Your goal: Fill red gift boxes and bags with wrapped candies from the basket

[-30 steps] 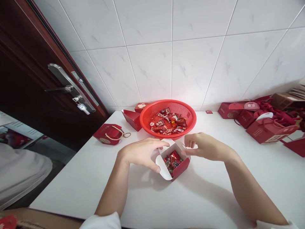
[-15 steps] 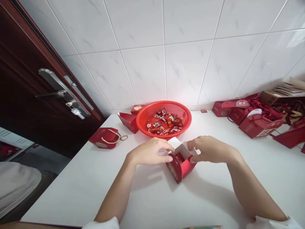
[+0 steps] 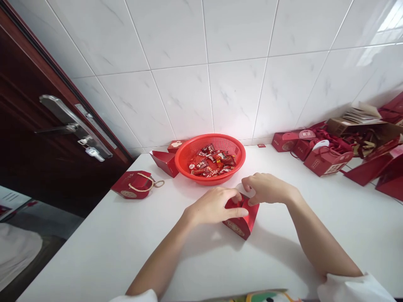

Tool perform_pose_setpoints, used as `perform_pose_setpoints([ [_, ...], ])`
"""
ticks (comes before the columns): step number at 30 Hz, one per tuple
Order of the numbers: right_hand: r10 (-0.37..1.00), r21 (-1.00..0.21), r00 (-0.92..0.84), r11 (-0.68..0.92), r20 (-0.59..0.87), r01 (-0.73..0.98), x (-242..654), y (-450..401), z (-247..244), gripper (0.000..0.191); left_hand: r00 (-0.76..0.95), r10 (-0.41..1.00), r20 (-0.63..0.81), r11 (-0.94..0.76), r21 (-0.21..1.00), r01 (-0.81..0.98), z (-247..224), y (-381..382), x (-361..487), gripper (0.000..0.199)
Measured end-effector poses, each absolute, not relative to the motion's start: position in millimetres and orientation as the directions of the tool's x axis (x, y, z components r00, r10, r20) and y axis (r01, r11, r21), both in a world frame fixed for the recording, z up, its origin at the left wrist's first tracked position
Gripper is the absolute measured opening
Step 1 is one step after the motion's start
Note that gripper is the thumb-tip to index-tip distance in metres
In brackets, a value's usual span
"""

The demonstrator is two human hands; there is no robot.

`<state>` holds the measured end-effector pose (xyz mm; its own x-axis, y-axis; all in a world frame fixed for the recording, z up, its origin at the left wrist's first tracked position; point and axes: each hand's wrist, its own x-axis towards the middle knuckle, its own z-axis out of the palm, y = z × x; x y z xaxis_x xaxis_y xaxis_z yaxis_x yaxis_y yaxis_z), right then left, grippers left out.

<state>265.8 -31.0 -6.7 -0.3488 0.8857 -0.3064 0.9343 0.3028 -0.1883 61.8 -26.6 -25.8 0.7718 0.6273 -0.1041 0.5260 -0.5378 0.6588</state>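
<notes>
A small red gift box (image 3: 241, 226) stands on the white table in front of me, its top flaps partly folded inward. My left hand (image 3: 220, 204) has its thumb on the near flap and its fingers over the top opening. On the right side, my right hand (image 3: 262, 189) pinches the box's upper edge between curled fingers and thumb. A white inner flap shows beneath that hand. My fingers and the flaps hide most of the inside. Just behind the box is a red plastic basket (image 3: 210, 181) with several wrapped candies (image 3: 212, 161) in it.
A red box with a rope handle (image 3: 134, 184) sits on the left of the white table (image 3: 126, 243). An open red box (image 3: 165, 162) leans by the basket. Several red boxes (image 3: 327, 159) crowd the right. A dark door (image 3: 37, 117) with keys stands at left, a tiled wall behind.
The box's flaps have been pushed inward, so its opening is now mostly covered. My left hand has moved right over the top. The view has shifted slightly to the right.
</notes>
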Motion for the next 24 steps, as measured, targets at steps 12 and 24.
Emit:
perform_pose_setpoints([
  [12, 0.788, -0.500, -0.597, 0.460, -0.151, 0.734, 272.1, -36.3, 4.6, 0.006, 0.710, 0.694, -0.120, -0.501, 0.628, 0.596, -30.9, -16.7, 56.2, 0.033],
  [24, 0.753, -0.448, -0.589, 0.437, -0.293, 0.780, 265.3, -35.3, 0.9, 0.015, 0.825, 0.535, -0.179, -0.507, 0.713, 0.484, -41.9, -4.9, 56.3, 0.036],
])
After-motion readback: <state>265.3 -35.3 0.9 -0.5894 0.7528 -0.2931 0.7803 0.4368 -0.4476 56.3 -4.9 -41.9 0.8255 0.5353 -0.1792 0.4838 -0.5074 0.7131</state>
